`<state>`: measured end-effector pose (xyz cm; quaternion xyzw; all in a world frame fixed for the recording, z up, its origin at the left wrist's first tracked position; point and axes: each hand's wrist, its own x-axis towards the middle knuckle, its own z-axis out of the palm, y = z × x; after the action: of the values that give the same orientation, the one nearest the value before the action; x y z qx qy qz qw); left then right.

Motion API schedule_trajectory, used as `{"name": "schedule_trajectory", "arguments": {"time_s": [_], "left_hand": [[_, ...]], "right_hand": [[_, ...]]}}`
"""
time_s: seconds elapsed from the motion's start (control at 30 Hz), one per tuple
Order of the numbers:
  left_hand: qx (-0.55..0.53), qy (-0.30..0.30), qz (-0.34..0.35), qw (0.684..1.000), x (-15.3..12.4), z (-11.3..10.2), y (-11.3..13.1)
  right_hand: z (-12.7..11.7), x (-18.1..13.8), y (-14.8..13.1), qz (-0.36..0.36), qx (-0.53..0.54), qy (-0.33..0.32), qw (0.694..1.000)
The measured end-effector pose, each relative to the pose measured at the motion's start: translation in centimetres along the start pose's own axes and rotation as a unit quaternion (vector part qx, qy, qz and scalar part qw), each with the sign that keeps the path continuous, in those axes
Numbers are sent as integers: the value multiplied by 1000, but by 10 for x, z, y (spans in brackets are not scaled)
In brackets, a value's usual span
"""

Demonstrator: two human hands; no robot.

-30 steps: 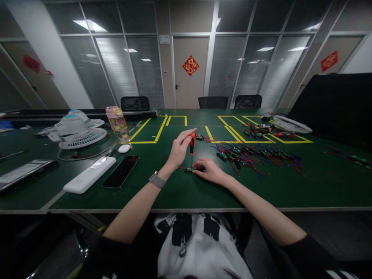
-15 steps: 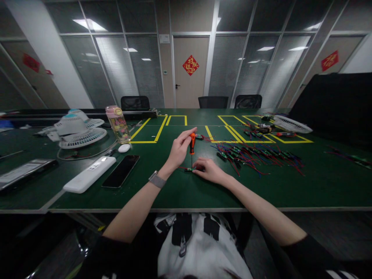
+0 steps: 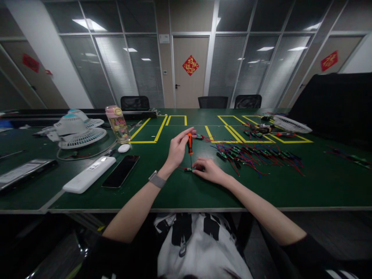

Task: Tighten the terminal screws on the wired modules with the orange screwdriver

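Observation:
My left hand (image 3: 177, 150) grips the orange and black handle of a screwdriver (image 3: 190, 144) near its top, with the fingers stretched along it. The screwdriver stands nearly upright, its thin shaft pointing down at a small green circuit board (image 3: 188, 169) on the table. Whether the tip touches the board is too small to tell. My right hand (image 3: 209, 170) rests on the table and pinches the right end of that board; its fingertips partly cover it. Red wire sticks out from the board's left side.
Right of my hands lies a heap of wired circuit boards (image 3: 255, 153). Another wired board (image 3: 200, 136) lies just beyond my left hand. On the left are a phone (image 3: 121, 171), a white power bank (image 3: 90, 174), a bottle (image 3: 118, 126) and white fans (image 3: 83, 137). Yellow tape marks the green table (image 3: 186, 195).
The top of the screwdriver has tilted slightly to the left, and my left hand has shifted a little left with it. My right hand and the board have stayed in place.

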<state>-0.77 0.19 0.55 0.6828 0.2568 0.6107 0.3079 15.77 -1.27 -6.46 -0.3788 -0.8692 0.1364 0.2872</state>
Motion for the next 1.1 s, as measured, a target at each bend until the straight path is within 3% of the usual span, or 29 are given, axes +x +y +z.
{"name": "schedule_trajectory", "arguments": {"time_s": [0.07, 0.27, 0.53, 0.73, 0.93, 1.1], "left_hand": [[-10, 3, -6, 1000, -1, 1, 0], [121, 81, 50, 988, -3, 0, 0], [-6, 16, -11, 1000, 0, 1, -3], [125, 31, 57, 990, -3, 2, 0], [16, -38, 3, 999, -3, 3, -1], [119, 9, 61, 991, -4, 2, -1]], "right_hand": [[0, 0, 0, 3, 1, 1, 1000], [0, 0, 1, -5, -1, 4, 1000], [1, 0, 2, -4, -3, 1, 1000], [1, 0, 2, -5, -2, 3, 1000], [1, 0, 2, -5, -5, 2, 1000], [1, 0, 2, 2, -3, 1, 1000]]}}
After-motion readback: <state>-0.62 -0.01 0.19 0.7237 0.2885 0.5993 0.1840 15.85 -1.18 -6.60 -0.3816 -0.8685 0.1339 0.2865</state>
